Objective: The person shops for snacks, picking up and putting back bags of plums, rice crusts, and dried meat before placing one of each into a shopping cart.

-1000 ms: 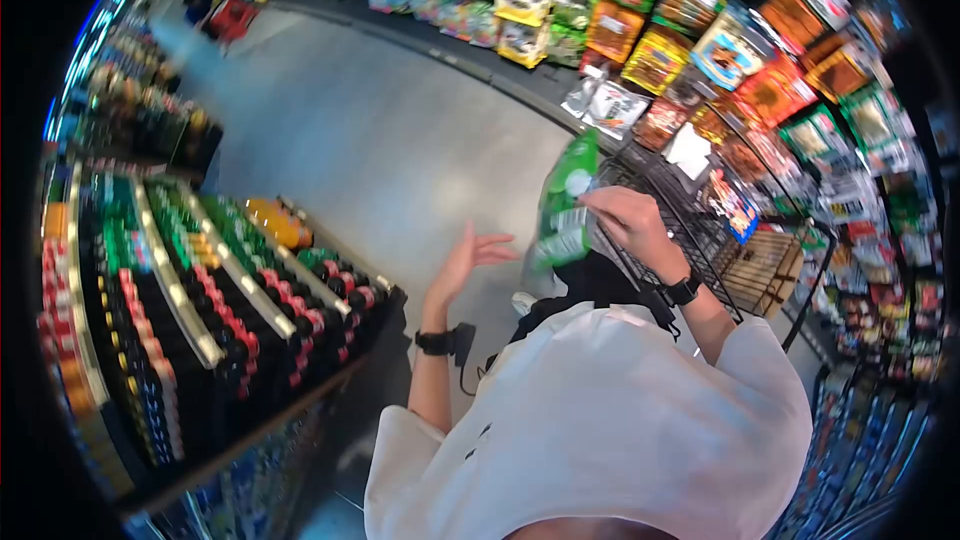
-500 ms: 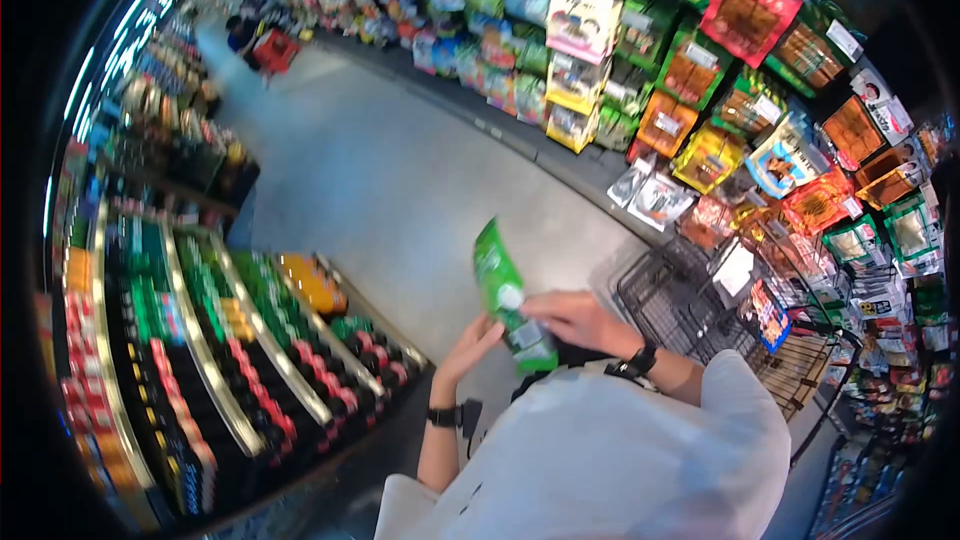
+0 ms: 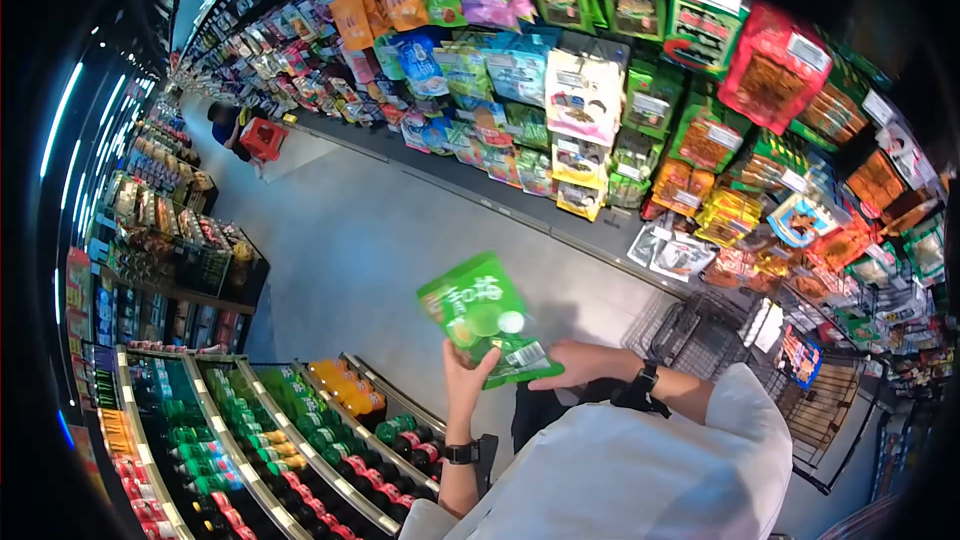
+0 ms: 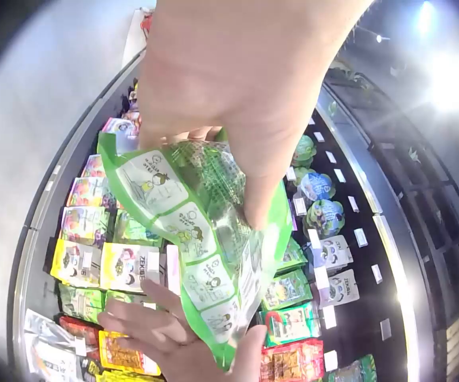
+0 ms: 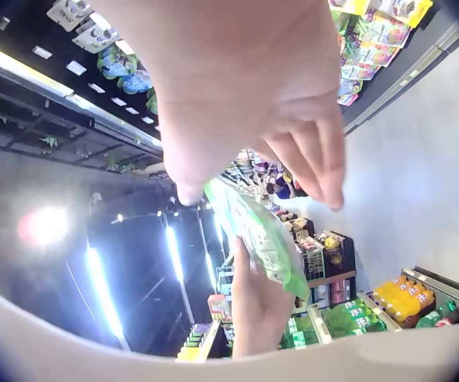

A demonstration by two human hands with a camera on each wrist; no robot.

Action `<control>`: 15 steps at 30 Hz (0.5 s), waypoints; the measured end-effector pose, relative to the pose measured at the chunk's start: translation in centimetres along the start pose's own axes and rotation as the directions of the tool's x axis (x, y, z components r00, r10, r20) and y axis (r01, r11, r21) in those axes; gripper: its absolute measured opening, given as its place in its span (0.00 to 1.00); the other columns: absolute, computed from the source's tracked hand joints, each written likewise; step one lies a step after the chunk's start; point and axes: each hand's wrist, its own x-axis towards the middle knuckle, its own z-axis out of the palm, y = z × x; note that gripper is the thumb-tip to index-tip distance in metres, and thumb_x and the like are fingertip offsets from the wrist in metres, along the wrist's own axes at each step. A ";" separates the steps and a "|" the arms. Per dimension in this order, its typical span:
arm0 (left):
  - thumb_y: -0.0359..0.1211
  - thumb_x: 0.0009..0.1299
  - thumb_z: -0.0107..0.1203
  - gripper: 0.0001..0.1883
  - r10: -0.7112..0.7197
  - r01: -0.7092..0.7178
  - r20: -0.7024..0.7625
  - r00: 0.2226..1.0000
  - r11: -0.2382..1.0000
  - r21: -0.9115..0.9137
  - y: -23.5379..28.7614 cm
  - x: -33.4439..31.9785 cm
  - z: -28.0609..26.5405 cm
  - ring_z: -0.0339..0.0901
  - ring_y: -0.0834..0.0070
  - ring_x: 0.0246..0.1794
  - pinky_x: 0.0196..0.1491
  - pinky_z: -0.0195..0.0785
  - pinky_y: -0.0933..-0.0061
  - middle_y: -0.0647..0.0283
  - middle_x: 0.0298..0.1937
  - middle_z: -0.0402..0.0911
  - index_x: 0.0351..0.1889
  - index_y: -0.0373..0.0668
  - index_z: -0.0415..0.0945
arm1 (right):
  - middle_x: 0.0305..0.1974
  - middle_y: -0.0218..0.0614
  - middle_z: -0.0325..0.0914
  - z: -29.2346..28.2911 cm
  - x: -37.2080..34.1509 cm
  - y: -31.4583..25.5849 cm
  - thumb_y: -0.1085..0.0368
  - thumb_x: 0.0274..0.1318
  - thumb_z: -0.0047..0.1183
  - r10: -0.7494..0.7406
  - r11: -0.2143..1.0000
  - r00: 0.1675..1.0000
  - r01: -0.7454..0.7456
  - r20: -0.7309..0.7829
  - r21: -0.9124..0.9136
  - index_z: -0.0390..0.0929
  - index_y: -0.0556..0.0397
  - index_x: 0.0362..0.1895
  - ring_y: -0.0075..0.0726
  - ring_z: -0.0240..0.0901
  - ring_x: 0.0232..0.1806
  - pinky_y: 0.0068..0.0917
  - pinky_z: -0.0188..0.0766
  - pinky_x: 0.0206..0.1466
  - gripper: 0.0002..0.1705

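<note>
A green snack bag (image 3: 478,305) with white lettering is held in front of the body in the head view. My left hand (image 3: 466,382) grips its lower left part, thumb across the front. In the left wrist view the bag (image 4: 207,274) shows a clear panel and a strip of small drawings, with the left hand (image 4: 225,87) at its top. My right hand (image 3: 588,362) is at the bag's lower right corner. The right wrist view shows this hand (image 5: 249,95) with fingers loosely extended and its thumb beside the bag's edge.
A wire shopping cart (image 3: 690,335) stands to the right, with a dark blue package (image 3: 800,355) in it. Hanging snack packets (image 3: 585,105) line the shelf ahead. Racked drink bottles (image 3: 340,440) are at the lower left. Down the aisle, a person (image 3: 226,130) is beside a red basket (image 3: 263,139).
The bag was first in my right hand near the cart and moved left. My left hand has taken hold, and the right has loosened. The bag's lettered front now faces up.
</note>
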 end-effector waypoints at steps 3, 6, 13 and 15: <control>0.24 0.64 0.72 0.37 0.041 -0.037 0.095 0.995 0.999 -0.038 0.1 5.1 -1.8 0.77 0.66 0.61 0.61 0.74 0.65 0.54 0.61 0.76 0.65 0.36 0.60 | 0.34 0.53 0.83 -0.9 3.6 -0.8 0.45 0.68 0.56 0.004 0.995 0.993 0.008 -0.121 0.099 0.78 0.61 0.52 0.55 0.80 0.35 0.46 0.76 0.44 0.29; 0.25 0.62 0.74 0.40 0.073 -0.046 0.212 0.975 0.991 -0.126 2.2 10.3 -4.1 0.77 0.66 0.62 0.63 0.73 0.64 0.53 0.62 0.76 0.67 0.37 0.58 | 0.36 0.58 0.81 -1.5 8.7 1.2 0.52 0.69 0.54 -0.094 0.995 0.945 0.100 -0.314 0.003 0.80 0.60 0.51 0.62 0.80 0.38 0.49 0.76 0.44 0.22; 0.30 0.63 0.75 0.40 0.097 -0.063 0.269 0.958 0.989 -0.132 6.8 20.5 -14.7 0.73 0.67 0.67 0.67 0.69 0.62 0.54 0.66 0.73 0.69 0.38 0.60 | 0.39 0.55 0.82 -6.9 20.9 -6.2 0.66 0.69 0.50 -0.275 0.960 0.889 0.236 -0.365 -0.150 0.81 0.57 0.50 0.63 0.79 0.41 0.49 0.74 0.47 0.12; 0.31 0.64 0.74 0.42 0.137 -0.084 0.275 0.952 0.977 -0.194 7.3 23.2 -17.9 0.73 0.66 0.67 0.69 0.68 0.62 0.54 0.68 0.72 0.71 0.38 0.58 | 0.39 0.55 0.81 -8.6 24.4 -8.2 0.68 0.67 0.51 -0.283 0.949 0.894 0.207 -0.348 -0.239 0.81 0.57 0.48 0.63 0.79 0.41 0.50 0.74 0.46 0.10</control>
